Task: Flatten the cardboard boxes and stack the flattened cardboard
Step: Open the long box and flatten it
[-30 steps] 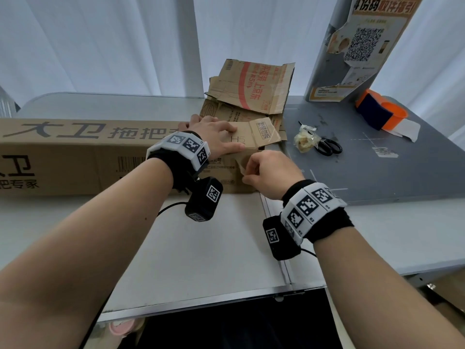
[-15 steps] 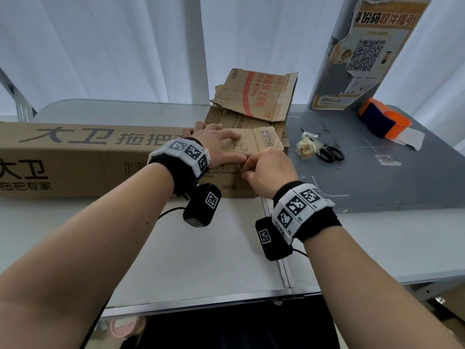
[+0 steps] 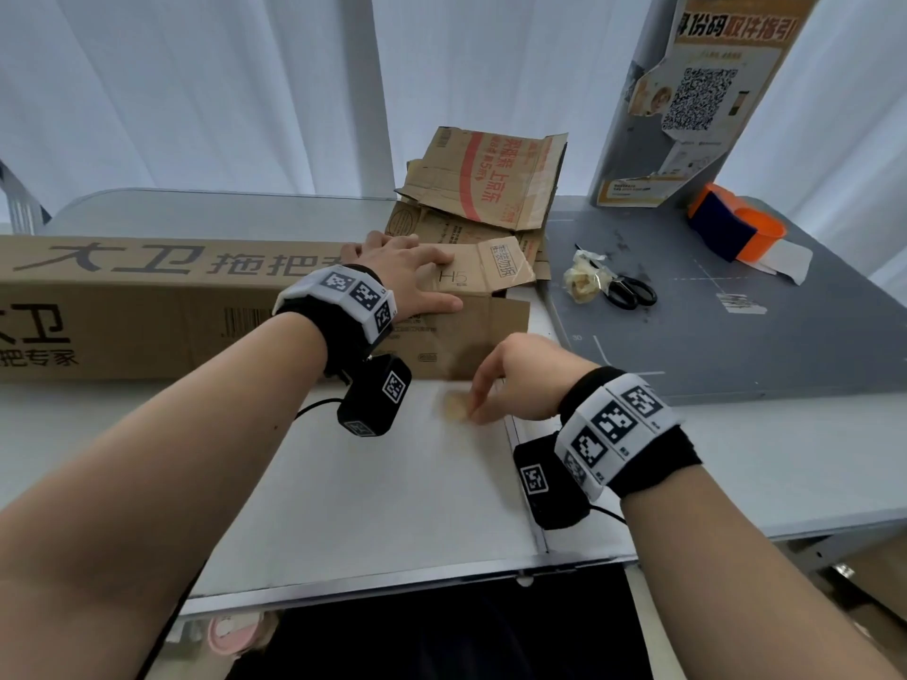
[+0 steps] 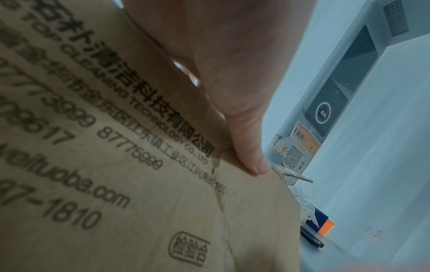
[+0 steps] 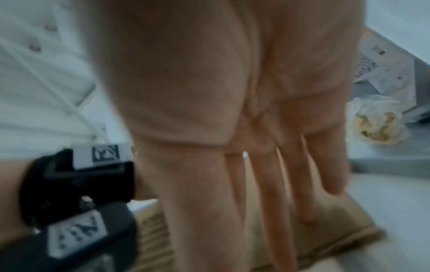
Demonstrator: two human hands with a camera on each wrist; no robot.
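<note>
Left hand (image 3: 407, 279) flat on "大卫" box (image 3: 147, 306); right hand (image 3: 515, 380) open, seemingly empty through blur.

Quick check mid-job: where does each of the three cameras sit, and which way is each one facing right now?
Head: worn on the head, facing forward and down at the table; shows both forearms, left hand flat on the long box, right hand.
Left wrist: along the left hand at the long box's printed side.
Right wrist: blurred, along the right hand's straight fingers; left wristband shows.
Shared: the tape wad appears in the head and right wrist views.
</note>
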